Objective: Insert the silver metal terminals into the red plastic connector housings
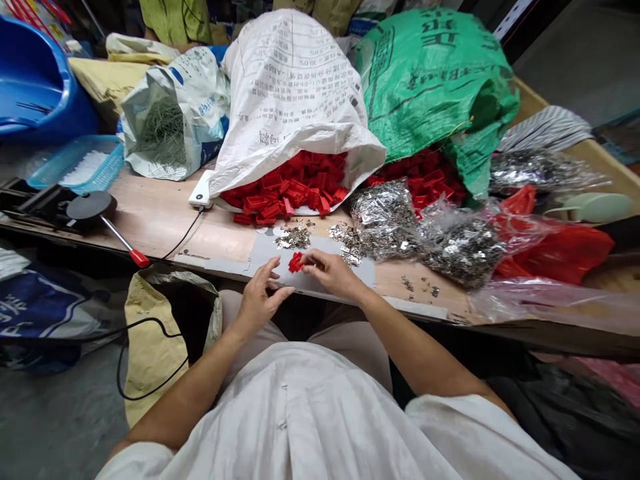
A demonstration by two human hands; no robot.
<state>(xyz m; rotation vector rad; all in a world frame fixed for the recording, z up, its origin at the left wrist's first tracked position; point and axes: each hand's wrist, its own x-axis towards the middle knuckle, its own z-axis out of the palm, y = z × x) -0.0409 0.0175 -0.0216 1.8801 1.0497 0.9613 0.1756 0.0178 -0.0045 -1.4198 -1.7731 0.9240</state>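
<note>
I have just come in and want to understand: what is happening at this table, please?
A seated person's right hand holds a small red item at its fingertips. The left hand is open beside it. Just beyond lie loose metal pieces, and red parts spill from a white sack.

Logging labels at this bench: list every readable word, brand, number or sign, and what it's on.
"30.0%": white sack, small print
"饲料": white sack, large print near the mouth, probable reading
Unreadable: the rest of the white sack's print; black characters on the green sack; print on the white-and-blue bag; white lettering on the dark blue bag.
</note>
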